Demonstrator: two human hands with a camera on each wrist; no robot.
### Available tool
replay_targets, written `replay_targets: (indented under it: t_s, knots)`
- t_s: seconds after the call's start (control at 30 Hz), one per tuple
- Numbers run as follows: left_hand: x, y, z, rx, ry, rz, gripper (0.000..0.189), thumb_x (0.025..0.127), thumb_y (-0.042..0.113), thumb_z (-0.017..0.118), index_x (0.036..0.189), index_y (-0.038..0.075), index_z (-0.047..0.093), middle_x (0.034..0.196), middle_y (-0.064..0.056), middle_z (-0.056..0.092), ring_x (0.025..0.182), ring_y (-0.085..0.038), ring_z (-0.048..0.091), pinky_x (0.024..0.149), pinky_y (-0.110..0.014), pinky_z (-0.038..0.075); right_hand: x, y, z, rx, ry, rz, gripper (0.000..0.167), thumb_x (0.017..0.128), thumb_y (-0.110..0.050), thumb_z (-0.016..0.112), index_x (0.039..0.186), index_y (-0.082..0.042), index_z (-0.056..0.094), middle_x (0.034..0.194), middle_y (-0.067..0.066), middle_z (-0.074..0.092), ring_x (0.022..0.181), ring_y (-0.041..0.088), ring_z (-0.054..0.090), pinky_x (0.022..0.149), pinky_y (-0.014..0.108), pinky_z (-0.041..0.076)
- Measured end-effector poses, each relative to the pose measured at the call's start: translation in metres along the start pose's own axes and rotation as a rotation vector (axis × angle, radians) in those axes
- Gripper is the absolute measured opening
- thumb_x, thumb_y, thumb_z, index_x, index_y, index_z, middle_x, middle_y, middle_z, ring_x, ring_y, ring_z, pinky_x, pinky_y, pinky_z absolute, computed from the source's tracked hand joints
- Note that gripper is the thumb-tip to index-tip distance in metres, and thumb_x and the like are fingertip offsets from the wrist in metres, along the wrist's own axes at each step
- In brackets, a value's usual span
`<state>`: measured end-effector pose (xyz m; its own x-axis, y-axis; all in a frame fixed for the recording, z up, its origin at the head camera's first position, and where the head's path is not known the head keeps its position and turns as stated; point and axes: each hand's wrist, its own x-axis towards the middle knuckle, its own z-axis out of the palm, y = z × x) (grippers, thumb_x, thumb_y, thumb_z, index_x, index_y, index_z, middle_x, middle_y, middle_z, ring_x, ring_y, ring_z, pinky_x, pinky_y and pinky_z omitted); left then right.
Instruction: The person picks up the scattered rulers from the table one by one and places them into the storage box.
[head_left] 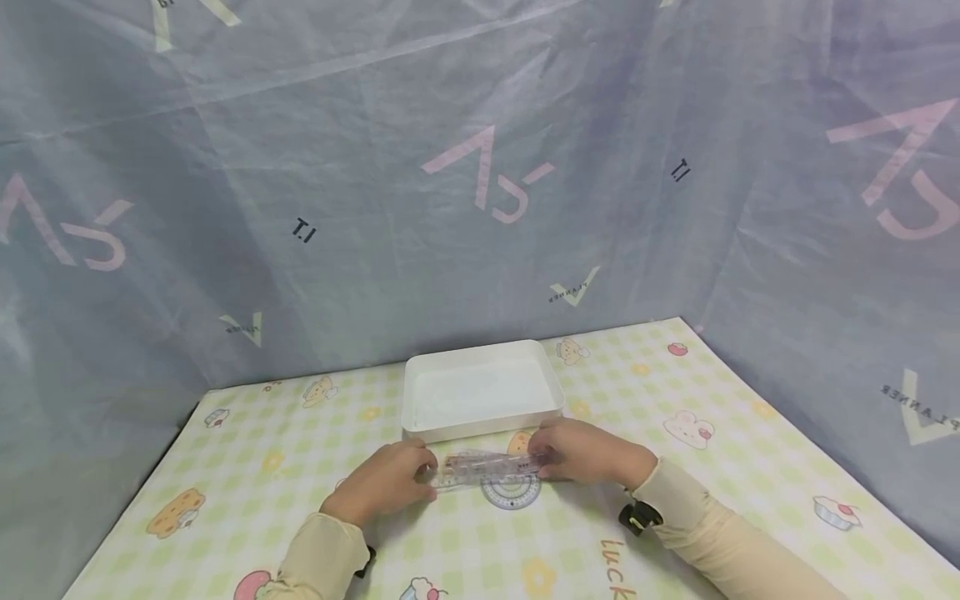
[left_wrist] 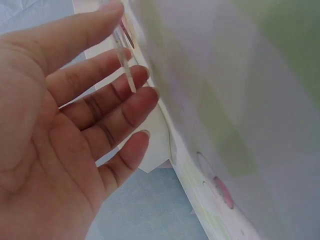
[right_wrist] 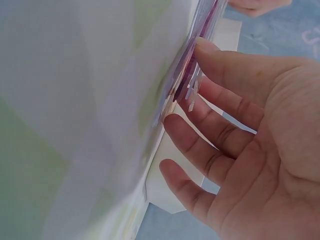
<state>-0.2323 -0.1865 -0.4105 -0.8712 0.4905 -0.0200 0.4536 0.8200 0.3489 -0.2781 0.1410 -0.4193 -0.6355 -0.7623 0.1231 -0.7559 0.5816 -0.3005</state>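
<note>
Between the two hands, close over the cloth, lies a bundle of clear plastic rulers [head_left: 483,467] with a purple tint. A clear protractor [head_left: 512,493] with a marked half-round scale shows just below it. My left hand [head_left: 386,479] pinches the left end; in the left wrist view a thin clear strip [left_wrist: 126,70] stands between thumb and fingers. At the right end my right hand [head_left: 581,450] pinches the bundle, with the thumb on its near face and the fingertips behind. Loose clear film [right_wrist: 191,100] shows at that end in the right wrist view.
A shallow white tray [head_left: 480,429] stands just behind the hands. The table has a green and white checked cloth [head_left: 300,475] with cartoon prints. Grey curtains [head_left: 360,208] enclose the back and sides. Each sleeved wrist has a dark strapped device [head_left: 641,517].
</note>
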Motion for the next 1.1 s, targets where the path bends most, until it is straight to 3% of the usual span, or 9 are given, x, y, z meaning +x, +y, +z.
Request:
replay_targets:
  t_s: [0.47,0.9,1.1]
  knots:
    - [0.002,0.0,-0.002,-0.028,-0.012,0.002,0.034,0.084,0.013,0.079,0.115,0.004,0.07,0.111,-0.001,0.062,0.1,-0.021,0.062,0.084,-0.038,0.054,0.001,0.004,-0.001,0.067,0.008,0.044,0.028,0.083,-0.016,0.081,0.109,-0.007,0.073,0.098,-0.003,0.062,0.083,0.005,0.053,0.075,0.026,0.05]
    - [0.002,0.002,-0.01,-0.036,0.009,-0.011,0.032,0.084,0.01,0.078,0.115,0.003,0.071,0.11,-0.003,0.062,0.104,-0.025,0.062,0.086,-0.041,0.054,-0.002,0.0,-0.006,0.074,0.054,0.083,0.024,0.083,-0.016,0.081,0.104,-0.008,0.074,0.101,-0.002,0.068,0.094,0.013,0.062,0.084,0.034,0.053]
    - [0.0,0.002,-0.014,-0.015,0.069,-0.01,0.029,0.087,0.011,0.077,0.114,0.006,0.071,0.108,-0.001,0.062,0.105,-0.023,0.059,0.086,-0.04,0.053,-0.002,-0.004,-0.013,0.06,0.099,0.105,0.022,0.084,-0.012,0.079,0.104,-0.006,0.074,0.103,0.002,0.071,0.099,0.019,0.065,0.089,0.04,0.053]
